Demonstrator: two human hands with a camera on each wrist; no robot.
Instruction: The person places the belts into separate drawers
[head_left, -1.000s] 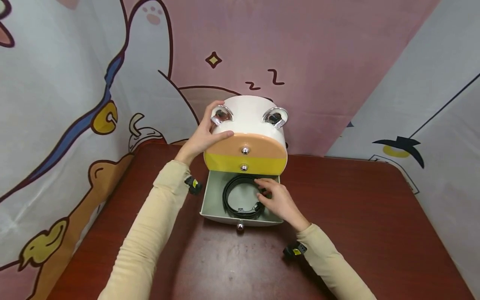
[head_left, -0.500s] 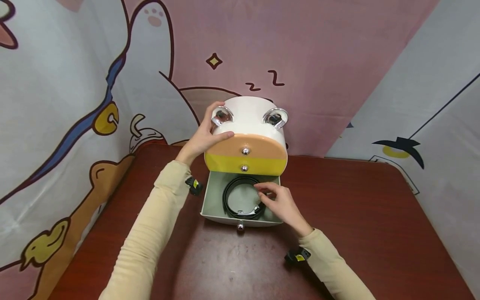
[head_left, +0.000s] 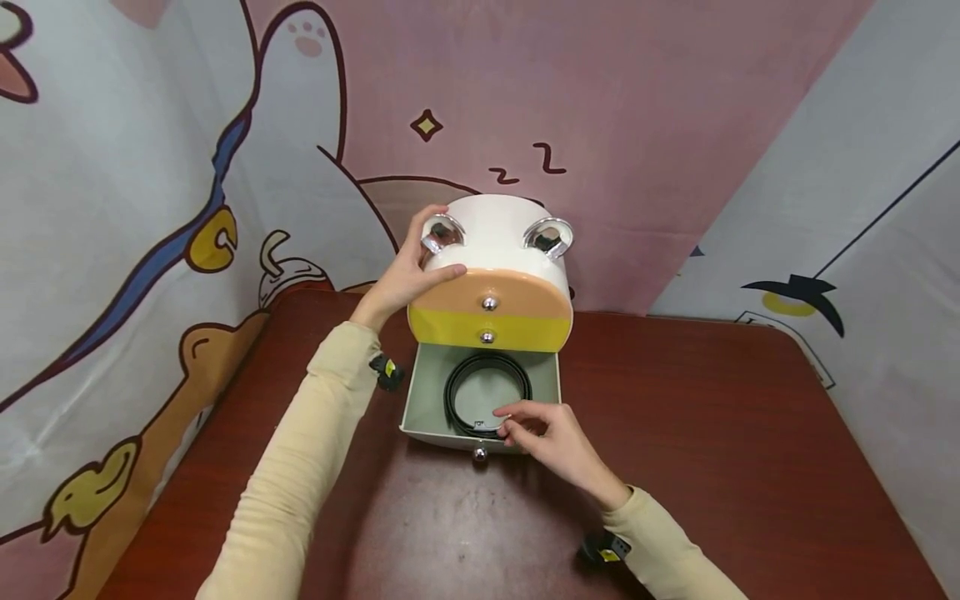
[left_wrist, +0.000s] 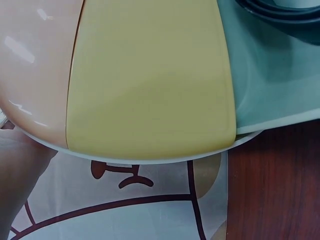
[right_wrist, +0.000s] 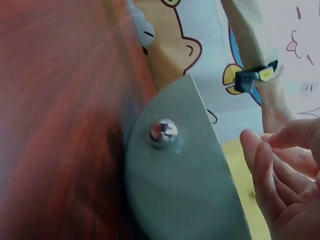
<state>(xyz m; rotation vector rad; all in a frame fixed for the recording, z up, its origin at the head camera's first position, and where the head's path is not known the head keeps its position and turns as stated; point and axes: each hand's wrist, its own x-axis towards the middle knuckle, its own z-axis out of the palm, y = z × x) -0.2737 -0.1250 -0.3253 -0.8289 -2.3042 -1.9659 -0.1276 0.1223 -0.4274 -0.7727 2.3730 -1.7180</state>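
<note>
A small frog-shaped drawer cabinet (head_left: pixel 495 237), white on top with two silver eyes, stands at the back of the table. My left hand (head_left: pixel 403 273) grips its upper left side, thumb at the front and fingers behind the left eye. The bottom green drawer (head_left: pixel 424 407) is pulled out, with a coiled black belt (head_left: pixel 452 392) in it; a silver buckle part shows near the drawer front. My right hand (head_left: pixel 553 435) hovers over the drawer's front right corner, fingers loosely bent. Nothing shows between those fingers in the right wrist view. The hand hides part of the belt.
Above the green drawer, the orange drawer (head_left: pixel 450 292) and yellow drawer (head_left: pixel 442 327) are closed. A round silver knob (right_wrist: pixel 164 132) sticks out from the green drawer's front. Printed cloth (head_left: pixel 637 125) hangs close behind the reddish-brown table (head_left: pixel 712 433).
My right hand has moved from the belt's right side toward the drawer's front edge. The left hand and cabinet hold their place, and the belt stays coiled in the drawer.
</note>
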